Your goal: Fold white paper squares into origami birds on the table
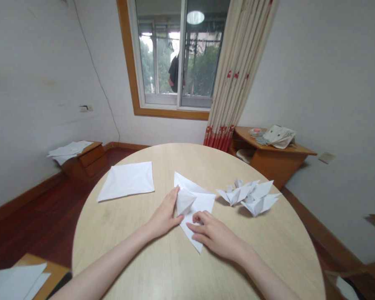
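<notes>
Touching one folded white sheet (187, 201), left hand (164, 213), grip released, right hand (213, 234), grip unclear, paper figures (258, 203) near desk's (131, 241) right edge.

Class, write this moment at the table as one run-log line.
left hand: against folded paper, left edge | right hand: over its near part | table right: paper figures | table left: white rectangular paper

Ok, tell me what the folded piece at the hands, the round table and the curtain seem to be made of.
Folded piece: matte white paper, judging by its thin edges and sharp creases.
Round table: pale wood or wood-look laminate, smooth; grain shows, but not which.
Curtain: probably matte woven fabric, as it hangs in soft folds.
</notes>
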Motion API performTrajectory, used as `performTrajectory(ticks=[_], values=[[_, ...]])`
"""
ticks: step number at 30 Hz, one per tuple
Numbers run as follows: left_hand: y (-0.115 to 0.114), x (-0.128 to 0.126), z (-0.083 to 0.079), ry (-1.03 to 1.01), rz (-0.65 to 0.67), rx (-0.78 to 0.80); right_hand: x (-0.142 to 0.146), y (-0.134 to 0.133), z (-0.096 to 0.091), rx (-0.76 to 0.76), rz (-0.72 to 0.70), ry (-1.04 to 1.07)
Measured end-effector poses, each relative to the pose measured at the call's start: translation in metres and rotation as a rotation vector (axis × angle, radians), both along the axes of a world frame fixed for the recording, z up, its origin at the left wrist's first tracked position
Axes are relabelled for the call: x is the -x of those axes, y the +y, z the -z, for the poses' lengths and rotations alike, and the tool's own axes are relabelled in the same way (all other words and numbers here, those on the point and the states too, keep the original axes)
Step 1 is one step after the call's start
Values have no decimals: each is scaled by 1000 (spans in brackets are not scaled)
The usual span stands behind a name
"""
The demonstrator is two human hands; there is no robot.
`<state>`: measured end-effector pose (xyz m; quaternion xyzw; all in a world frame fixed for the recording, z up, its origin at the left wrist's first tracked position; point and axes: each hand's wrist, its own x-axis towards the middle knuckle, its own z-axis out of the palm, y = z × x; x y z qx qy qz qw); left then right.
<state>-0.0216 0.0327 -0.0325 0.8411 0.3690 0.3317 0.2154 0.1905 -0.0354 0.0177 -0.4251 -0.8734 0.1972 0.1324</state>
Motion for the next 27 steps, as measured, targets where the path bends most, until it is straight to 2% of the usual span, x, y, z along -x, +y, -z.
performTrajectory(ticks=[10, 15, 20, 27], values=[[2, 1, 5, 27, 9, -32, 1, 0, 4, -40, 0, -6], [7, 1, 13, 61, -23, -83, 7, 2, 11, -135, 19, -25], [12, 1, 18, 84, -55, -95, 18, 2, 16, -175, 72, -60], [13, 1, 17, 113, -61, -118, 26, 5, 26, -187, 132, -162]])
